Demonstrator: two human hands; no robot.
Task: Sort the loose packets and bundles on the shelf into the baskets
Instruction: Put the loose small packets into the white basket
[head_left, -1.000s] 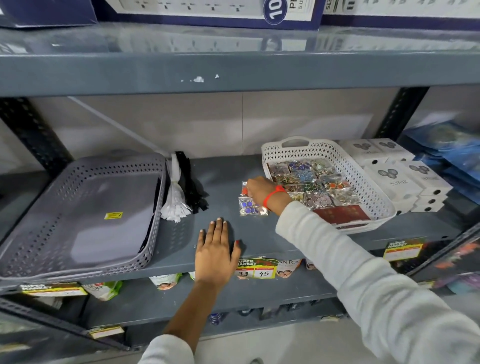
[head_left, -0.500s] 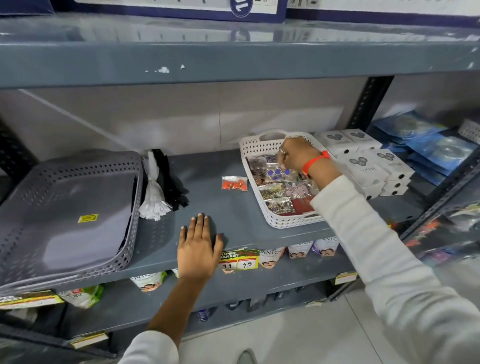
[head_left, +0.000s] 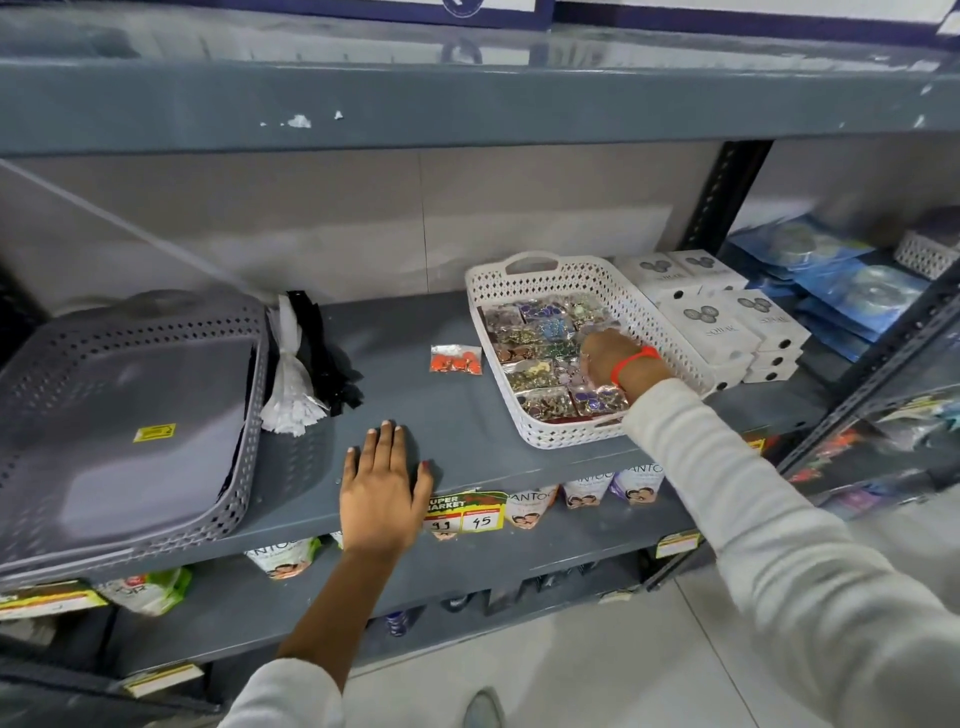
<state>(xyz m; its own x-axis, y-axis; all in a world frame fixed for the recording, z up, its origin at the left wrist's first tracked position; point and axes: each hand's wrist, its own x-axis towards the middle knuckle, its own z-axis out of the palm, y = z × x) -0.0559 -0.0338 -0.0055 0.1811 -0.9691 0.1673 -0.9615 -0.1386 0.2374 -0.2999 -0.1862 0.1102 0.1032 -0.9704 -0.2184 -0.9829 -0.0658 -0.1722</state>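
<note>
A white basket at the right of the grey shelf holds several clear packets of buttons. My right hand, with an orange wristband, is down inside it, on top of the packets; blur hides whether its fingers hold one. A small packet of orange buttons lies loose on the shelf just left of that basket. A white bundle and a black bundle lean against the grey basket at the left. My left hand rests flat on the shelf's front edge, holding nothing.
White boxes are stacked right of the white basket, with blue packets beyond a black upright. Another shelf hangs close overhead. A price tag sits on the front lip, and pouches hang on the level below.
My right hand carried a button packet from the shelf to the white basket and has dropped lower into it. The orange packet stays on the shelf. My left hand has not moved.
</note>
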